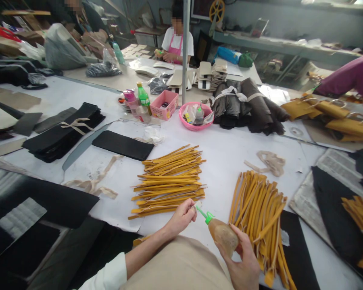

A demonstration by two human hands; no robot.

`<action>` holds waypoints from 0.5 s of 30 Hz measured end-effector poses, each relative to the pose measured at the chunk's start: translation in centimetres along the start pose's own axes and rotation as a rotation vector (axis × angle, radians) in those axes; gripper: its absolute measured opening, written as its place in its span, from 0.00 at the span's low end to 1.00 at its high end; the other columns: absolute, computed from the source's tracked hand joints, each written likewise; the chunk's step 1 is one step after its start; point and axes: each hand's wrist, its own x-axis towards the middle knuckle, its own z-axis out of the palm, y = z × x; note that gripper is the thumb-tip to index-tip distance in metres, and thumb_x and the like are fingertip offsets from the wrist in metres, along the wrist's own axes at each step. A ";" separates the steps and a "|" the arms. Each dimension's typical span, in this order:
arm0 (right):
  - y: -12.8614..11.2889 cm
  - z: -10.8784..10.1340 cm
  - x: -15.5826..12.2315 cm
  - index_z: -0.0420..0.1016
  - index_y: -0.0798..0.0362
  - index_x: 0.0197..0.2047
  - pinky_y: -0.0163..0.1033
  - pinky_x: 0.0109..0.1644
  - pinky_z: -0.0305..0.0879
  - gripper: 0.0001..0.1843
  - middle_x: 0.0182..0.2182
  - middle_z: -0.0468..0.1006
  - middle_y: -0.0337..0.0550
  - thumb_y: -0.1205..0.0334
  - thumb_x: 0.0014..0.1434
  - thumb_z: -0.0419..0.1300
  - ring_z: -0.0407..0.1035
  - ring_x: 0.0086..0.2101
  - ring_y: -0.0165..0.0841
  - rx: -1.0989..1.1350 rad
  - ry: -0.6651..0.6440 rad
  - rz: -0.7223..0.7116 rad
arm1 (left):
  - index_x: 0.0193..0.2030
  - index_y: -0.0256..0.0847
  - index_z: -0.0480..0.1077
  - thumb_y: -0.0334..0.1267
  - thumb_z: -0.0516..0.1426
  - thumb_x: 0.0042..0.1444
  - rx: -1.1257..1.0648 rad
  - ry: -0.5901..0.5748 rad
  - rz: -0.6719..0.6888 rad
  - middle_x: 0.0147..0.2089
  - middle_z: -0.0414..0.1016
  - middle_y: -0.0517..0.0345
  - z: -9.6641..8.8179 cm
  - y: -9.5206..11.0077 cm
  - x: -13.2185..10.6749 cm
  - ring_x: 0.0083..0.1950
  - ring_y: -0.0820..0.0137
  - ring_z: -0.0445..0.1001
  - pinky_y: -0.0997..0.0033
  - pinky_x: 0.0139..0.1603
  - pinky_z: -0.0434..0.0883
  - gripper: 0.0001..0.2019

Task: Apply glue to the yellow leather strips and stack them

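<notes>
My right hand (243, 257) grips a squeeze bottle (222, 235) of brownish liquid with a green cap, tilted so that its thin green nozzle points up and left. The tip is close to the pinched fingers of my left hand (184, 215). Whatever those fingers hold, a small pale bit at most, is too small to name. Just beyond my left hand lies a spread of narrow mustard-yellow strips (169, 183). A second bunch of yellow strips (257, 213) lies beside my right hand, partly over a black sheet (299, 245).
Farther back are a pink basket (195, 128), a pink box (165, 105), a green bottle (143, 96) and dark rolled bundles (230, 106). Black stacked pieces (63, 133) lie left. A metal post (185, 52) rises behind. A person in a pink apron (177, 44) works across the table.
</notes>
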 end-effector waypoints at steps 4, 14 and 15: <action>-0.2 0.0 0.1 0.72 0.51 0.56 0.40 0.38 0.75 0.28 0.49 0.78 0.51 0.47 0.56 0.67 0.76 0.42 0.42 0.007 0.006 0.001 | 0.34 0.41 0.61 0.41 0.52 0.63 -0.007 0.000 -0.004 0.25 0.66 0.65 0.0 0.2 0.0 0.25 0.75 0.60 0.75 0.28 0.57 0.08; 0.0 0.0 0.0 0.71 0.50 0.57 0.39 0.39 0.75 0.28 0.49 0.78 0.50 0.48 0.56 0.68 0.75 0.42 0.41 -0.016 0.025 -0.030 | 0.34 0.41 0.60 0.44 0.52 0.62 -0.002 0.006 0.014 0.24 0.65 0.65 0.2 1.0 0.0 0.24 0.75 0.59 0.74 0.28 0.58 0.10; 0.0 0.1 0.0 0.71 0.50 0.57 0.39 0.39 0.75 0.28 0.49 0.78 0.50 0.48 0.56 0.67 0.75 0.42 0.41 -0.017 0.030 -0.034 | 0.34 0.41 0.60 0.44 0.52 0.62 -0.006 0.006 0.013 0.24 0.65 0.66 0.2 1.0 0.0 0.24 0.76 0.59 0.74 0.28 0.58 0.10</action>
